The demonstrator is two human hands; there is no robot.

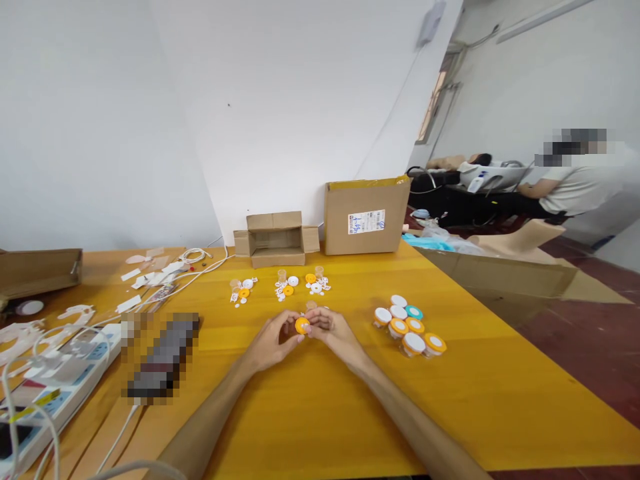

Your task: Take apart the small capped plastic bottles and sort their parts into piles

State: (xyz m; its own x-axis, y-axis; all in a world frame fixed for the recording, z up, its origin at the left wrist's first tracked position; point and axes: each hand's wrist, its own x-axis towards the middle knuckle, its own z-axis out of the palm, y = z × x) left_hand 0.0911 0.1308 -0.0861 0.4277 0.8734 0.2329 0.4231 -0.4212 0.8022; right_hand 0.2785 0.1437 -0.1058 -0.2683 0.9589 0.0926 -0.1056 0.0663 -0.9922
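Observation:
Both of my hands meet over the middle of the table around a small round orange cap [302, 325]. My left hand [277, 340] grips the cap's left side between thumb and fingers. On the other side, my right hand [330, 331] has its thumb and fingertips pressed against the same cap. Just behind the hands a small clear cup [311, 305] is partly hidden. Farther back lie groups of loose parts: orange rings [289, 291], white rings [293, 281], clear cups [283, 275] and small printed white pieces [324, 283].
To the right stand several capped containers [414, 343] with white, orange and teal lids. An open small carton [277, 243] and a taped box [367, 220] are at the back. On the left are a power strip [70, 383], cables and a blurred dark device [165, 357]. A person sits beyond the table.

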